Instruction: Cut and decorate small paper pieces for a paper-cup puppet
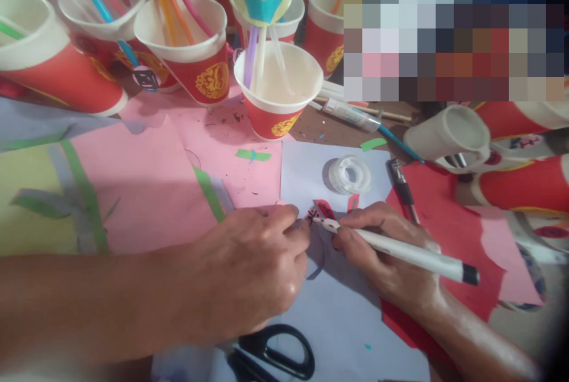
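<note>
My right hand [391, 251] grips a white marker [400, 250] with a black cap end, its tip touching a small red paper piece [322, 211] on a pale lavender sheet [338, 311]. My left hand [253, 263] is closed, its fingertips pinching or pressing down that same small red piece from the left. A roll of clear tape [351, 174] lies on the sheet just beyond both hands.
Red and white paper cups [278, 91] holding coloured straws crowd the far side. Pink paper [155, 180], red paper [444, 222] and green strips cover the table. Black scissors [275, 355] lie near me. A pen [404, 189] and tipped cups [448, 136] lie right.
</note>
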`<action>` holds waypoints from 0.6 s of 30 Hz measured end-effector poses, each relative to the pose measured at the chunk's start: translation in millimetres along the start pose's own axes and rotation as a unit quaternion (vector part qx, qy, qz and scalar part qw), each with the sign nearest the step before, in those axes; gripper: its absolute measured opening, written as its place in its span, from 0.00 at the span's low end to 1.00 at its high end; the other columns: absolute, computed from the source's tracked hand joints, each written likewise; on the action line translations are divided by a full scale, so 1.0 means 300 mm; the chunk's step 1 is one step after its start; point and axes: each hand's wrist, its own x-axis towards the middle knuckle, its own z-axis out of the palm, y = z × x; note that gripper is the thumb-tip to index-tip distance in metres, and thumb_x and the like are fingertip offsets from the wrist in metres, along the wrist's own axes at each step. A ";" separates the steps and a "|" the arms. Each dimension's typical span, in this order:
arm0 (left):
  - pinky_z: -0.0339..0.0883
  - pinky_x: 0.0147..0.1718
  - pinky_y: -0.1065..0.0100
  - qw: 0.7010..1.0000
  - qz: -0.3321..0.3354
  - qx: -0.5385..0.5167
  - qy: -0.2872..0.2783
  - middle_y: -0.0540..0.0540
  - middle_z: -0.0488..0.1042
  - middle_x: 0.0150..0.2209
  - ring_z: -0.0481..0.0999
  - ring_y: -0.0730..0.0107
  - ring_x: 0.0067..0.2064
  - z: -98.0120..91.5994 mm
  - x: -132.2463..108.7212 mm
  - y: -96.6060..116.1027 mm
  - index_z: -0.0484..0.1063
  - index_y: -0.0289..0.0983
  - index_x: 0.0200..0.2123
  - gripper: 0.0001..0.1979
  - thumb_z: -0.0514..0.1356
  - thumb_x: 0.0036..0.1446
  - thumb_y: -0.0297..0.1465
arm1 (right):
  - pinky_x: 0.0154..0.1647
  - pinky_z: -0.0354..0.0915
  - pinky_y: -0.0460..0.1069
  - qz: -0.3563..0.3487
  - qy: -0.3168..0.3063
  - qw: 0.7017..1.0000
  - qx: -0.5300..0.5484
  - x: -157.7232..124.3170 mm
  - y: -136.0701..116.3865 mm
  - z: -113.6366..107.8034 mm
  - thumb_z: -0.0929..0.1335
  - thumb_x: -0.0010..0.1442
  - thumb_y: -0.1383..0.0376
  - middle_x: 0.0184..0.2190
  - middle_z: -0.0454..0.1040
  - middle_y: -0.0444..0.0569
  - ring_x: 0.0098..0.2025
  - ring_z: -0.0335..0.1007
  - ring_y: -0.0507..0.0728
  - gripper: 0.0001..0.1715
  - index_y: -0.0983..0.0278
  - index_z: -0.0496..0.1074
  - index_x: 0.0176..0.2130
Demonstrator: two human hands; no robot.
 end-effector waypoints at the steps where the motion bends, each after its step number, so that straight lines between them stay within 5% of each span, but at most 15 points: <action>1: 0.68 0.41 0.58 1.000 0.000 -0.001 0.002 0.45 0.76 0.38 0.68 0.58 0.45 -0.001 -0.001 0.000 0.71 0.39 0.26 0.03 0.61 0.51 0.29 | 0.17 0.62 0.41 0.000 0.001 1.000 0.001 0.000 0.000 0.000 0.67 0.56 0.66 0.16 0.73 0.40 0.16 0.70 0.49 0.07 0.62 0.69 0.26; 18: 0.66 0.44 0.57 1.000 -0.015 -0.019 0.018 0.44 0.76 0.34 0.69 0.57 0.45 -0.001 0.000 0.005 0.73 0.39 0.27 0.02 0.62 0.51 0.28 | 0.15 0.62 0.42 0.009 -0.001 1.000 0.020 0.007 -0.004 0.001 0.67 0.55 0.66 0.16 0.73 0.40 0.15 0.70 0.50 0.06 0.61 0.68 0.26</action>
